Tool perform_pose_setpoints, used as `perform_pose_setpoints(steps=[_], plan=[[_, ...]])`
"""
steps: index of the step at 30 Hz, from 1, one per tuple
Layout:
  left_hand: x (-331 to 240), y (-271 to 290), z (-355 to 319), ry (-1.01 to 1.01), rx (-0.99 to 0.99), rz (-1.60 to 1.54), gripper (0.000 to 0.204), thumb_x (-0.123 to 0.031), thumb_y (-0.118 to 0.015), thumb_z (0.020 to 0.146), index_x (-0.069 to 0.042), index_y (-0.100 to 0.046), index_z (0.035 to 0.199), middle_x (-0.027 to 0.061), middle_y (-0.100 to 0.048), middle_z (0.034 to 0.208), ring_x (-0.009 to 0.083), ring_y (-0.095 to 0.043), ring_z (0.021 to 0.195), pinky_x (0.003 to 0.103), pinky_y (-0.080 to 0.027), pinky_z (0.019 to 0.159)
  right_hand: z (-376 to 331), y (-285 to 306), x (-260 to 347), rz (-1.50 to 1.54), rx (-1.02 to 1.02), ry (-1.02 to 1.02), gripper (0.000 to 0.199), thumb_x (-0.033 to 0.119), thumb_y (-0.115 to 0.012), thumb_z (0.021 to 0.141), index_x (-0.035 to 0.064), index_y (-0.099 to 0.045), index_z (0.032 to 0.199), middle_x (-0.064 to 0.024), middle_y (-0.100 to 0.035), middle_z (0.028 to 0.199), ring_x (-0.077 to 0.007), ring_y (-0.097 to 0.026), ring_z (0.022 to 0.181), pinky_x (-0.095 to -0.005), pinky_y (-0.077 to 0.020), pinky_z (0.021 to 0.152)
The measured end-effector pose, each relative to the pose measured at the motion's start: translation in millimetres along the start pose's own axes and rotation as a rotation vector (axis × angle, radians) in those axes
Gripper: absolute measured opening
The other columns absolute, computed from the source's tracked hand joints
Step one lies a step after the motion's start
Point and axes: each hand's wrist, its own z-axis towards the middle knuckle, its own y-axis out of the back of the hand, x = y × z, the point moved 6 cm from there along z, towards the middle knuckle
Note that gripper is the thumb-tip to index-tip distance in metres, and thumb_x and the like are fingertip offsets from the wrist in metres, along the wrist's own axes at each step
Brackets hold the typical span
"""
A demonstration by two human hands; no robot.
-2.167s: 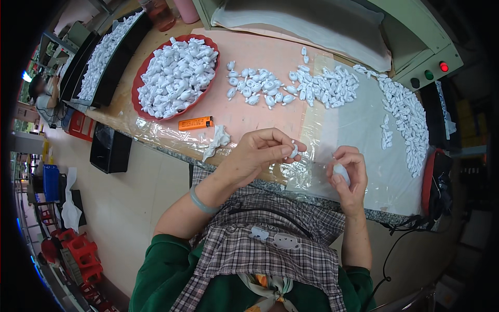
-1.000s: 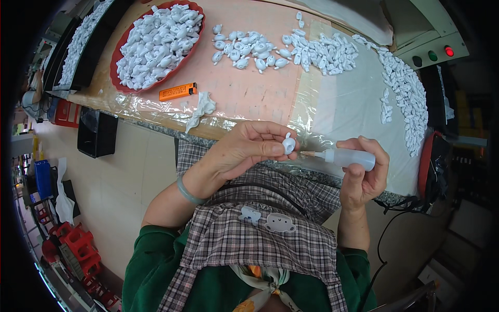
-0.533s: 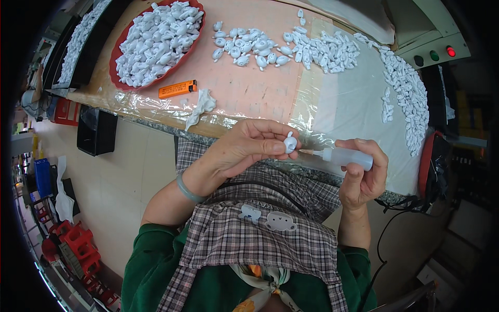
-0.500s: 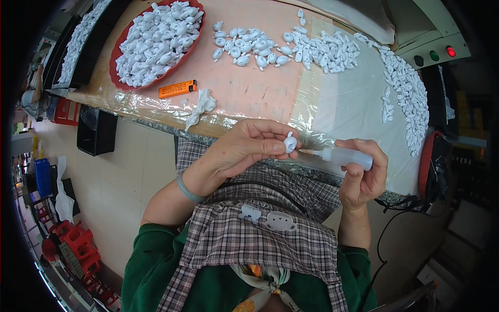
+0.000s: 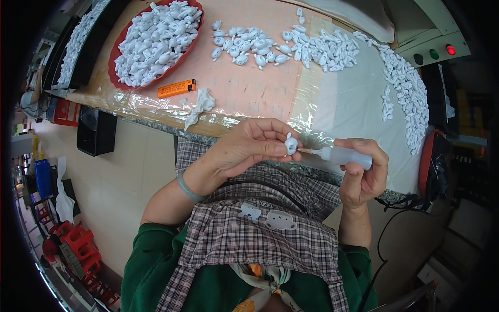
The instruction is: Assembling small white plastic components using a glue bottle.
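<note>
My left hand (image 5: 260, 143) pinches a small white figure head (image 5: 291, 144) with an ear-like stub sticking up and a dark hollow in its side. In my right hand (image 5: 370, 169) lies a translucent squeeze bottle (image 5: 347, 157), held sideways between thumb and fingers. Its thin nozzle points left, and the tip is at the hollow of the piece; whether it touches inside I cannot tell. Beyond my hands, a loose group of similar white heads (image 5: 244, 44) lies on the table, beside a pile of smaller white parts (image 5: 330, 51).
A red scalloped bowl (image 5: 115, 80) heaped with white pieces stands at the far left. Near it lie an orange lighter (image 5: 175, 89) and a crumpled white tissue (image 5: 200, 108). More small white parts (image 5: 410, 99) line the right side. A machine with a lit red light (image 5: 450, 50) stands at the back right.
The white head has turned slightly in my left fingers, showing more of its hollow. The nozzle tip stays close to it, and the bottle has barely moved.
</note>
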Motion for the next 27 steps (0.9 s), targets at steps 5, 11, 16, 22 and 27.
perform_pose_setpoints(steps=[5,11,16,22,27], plan=[[0,-3,1,0.012,0.037,-0.027,0.023,-0.003,-0.066,0.084,0.002,-0.058,0.106,0.0156,-0.064,0.103,0.0243,-0.067,0.092,0.028,-0.058,0.079,-1,1,0,0.0,-0.022,0.006,0.038,0.035,-0.056,0.094,0.0011,-0.048,0.109,-0.0175,-0.065,0.088,-0.0093,-0.053,0.062,-0.0178,-0.0404,0.051],[0,-3,-1,0.008,0.031,-0.029,0.015,0.0,-0.063,0.085,0.0,-0.058,0.1,0.0135,-0.066,0.099,0.0244,-0.068,0.091,0.027,-0.058,0.077,-2,2,1,-0.029,-0.033,0.052,0.038,0.035,-0.057,0.093,0.0012,-0.049,0.109,-0.0176,-0.065,0.088,-0.0094,-0.053,0.062,-0.018,-0.0412,0.051],[-1,1,-1,0.003,-0.005,-0.029,0.016,0.0,-0.064,0.085,-0.001,-0.058,0.099,0.0131,-0.066,0.098,0.0234,-0.068,0.089,0.027,-0.058,0.076,2,2,9,-0.133,0.023,0.168,0.038,0.032,-0.056,0.094,-0.0021,-0.049,0.109,-0.0187,-0.065,0.088,-0.0205,-0.064,0.073,-0.0263,-0.0499,0.062],[-3,4,-1,-0.046,-0.034,-0.001,0.02,-0.002,-0.067,0.083,-0.001,-0.057,0.1,0.016,-0.063,0.103,0.0231,-0.068,0.088,0.027,-0.059,0.075,2,0,13,-0.147,0.062,0.169,0.038,0.031,-0.057,0.094,-0.0038,-0.05,0.108,-0.0199,-0.065,0.087,-0.0255,-0.066,0.078,-0.0302,-0.0519,0.068],[-5,5,0,-0.054,-0.051,0.005,0.021,-0.002,-0.068,0.082,-0.002,-0.057,0.1,0.016,-0.063,0.104,0.0231,-0.068,0.089,0.027,-0.059,0.075,3,-1,12,-0.141,0.068,0.158,0.037,0.031,-0.057,0.094,-0.0033,-0.051,0.107,-0.0199,-0.065,0.086,-0.0254,-0.066,0.078,-0.0301,-0.052,0.068]])
